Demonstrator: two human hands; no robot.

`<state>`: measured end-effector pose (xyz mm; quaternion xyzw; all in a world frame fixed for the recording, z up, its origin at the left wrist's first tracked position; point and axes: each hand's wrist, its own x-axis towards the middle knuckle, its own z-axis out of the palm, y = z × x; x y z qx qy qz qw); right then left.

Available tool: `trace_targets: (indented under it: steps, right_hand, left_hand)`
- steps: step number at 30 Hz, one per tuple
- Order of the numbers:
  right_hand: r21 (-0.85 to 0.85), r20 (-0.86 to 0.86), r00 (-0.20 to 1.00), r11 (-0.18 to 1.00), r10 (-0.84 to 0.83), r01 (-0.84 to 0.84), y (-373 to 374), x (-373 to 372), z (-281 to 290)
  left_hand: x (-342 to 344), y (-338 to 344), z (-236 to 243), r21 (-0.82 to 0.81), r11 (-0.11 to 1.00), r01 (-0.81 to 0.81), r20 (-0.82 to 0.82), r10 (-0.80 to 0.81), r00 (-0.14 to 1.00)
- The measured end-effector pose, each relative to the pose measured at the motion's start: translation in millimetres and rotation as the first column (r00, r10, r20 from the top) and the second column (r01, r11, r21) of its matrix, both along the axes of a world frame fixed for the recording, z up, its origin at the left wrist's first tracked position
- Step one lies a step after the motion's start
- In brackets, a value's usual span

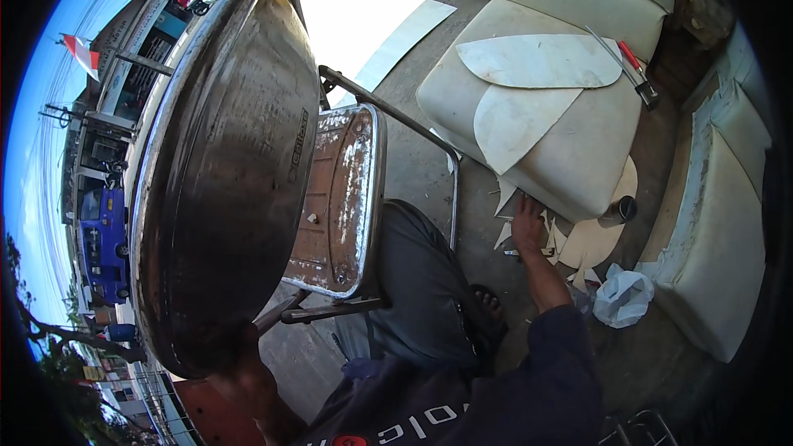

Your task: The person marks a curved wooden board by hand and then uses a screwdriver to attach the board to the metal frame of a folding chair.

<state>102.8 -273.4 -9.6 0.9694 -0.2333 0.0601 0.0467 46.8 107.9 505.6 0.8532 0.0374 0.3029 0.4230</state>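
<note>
Dark brown and scuffed, the backrest (231, 140) of a metal folding chair (334, 190) fills much of the left side in the head view; its rusty seat lies behind, near the person's knee. The left hand (244, 370) is at the lower end of this backrest, in shadow, and I cannot tell how far its fingers are closed, or whether they hold the edge. The right hand (529, 227) reaches down to the floor, among pale pointed offcuts (503, 234), just before a cream upholstered seat (570, 149). Its fingers are extended and slightly bent, but I cannot tell if they pinch an offcut. A small metallic tool (514, 253) (too small to name surely) lies close to the wrist.

On the cream seat, one curved pale panel (541, 60) partly overlaps another pale panel (520, 128); a red handle (629, 55) shows beside them. Near the right hand are a rounded pale piece (591, 244), a dark cylindrical container (628, 208) and a white plastic bag (624, 296).
</note>
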Motion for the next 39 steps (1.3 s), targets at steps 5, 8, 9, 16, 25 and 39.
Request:
trace_targets:
  steps: [5, 8, 9, 16, 25, 39]
  right_hand:
    - [0.093, -0.132, 0.990, 0.994, -0.041, 0.053, -8, 2, -4]
    - [0.026, -0.102, 0.994, 0.999, -0.036, 0.039, -6, 14, -3]
    - [-0.005, -0.084, 0.996, 1.000, -0.023, 0.022, -1, 21, -3]
    - [0.336, -0.100, 0.995, 0.940, -0.032, 0.064, -29, 22, -30]
    - [0.452, 0.094, 0.626, -0.527, -0.774, -0.720, -16, 65, 284]
    - [0.214, -0.100, 0.222, 0.239, 0.970, -0.947, 176, 81, 738]
  left_hand:
    - [6, -14, -4, 0.024, 0.999, 0.022, 0.099, -0.024, 0.995]
    - [4, -1, -2, -0.005, 1.000, -0.006, -0.007, 0.006, 1.000]
    - [1, 4, -2, -0.039, 0.999, 0.023, -0.039, -0.024, 0.999]
    - [11, 1, -6, -0.262, 0.935, 0.238, -0.039, -0.256, 0.966]
    - [25, -1, 8, 0.103, 0.937, 0.334, 0.137, -0.346, 0.928]
    - [36, 13, -18, -0.217, 0.809, 0.547, 0.288, -0.482, 0.828]
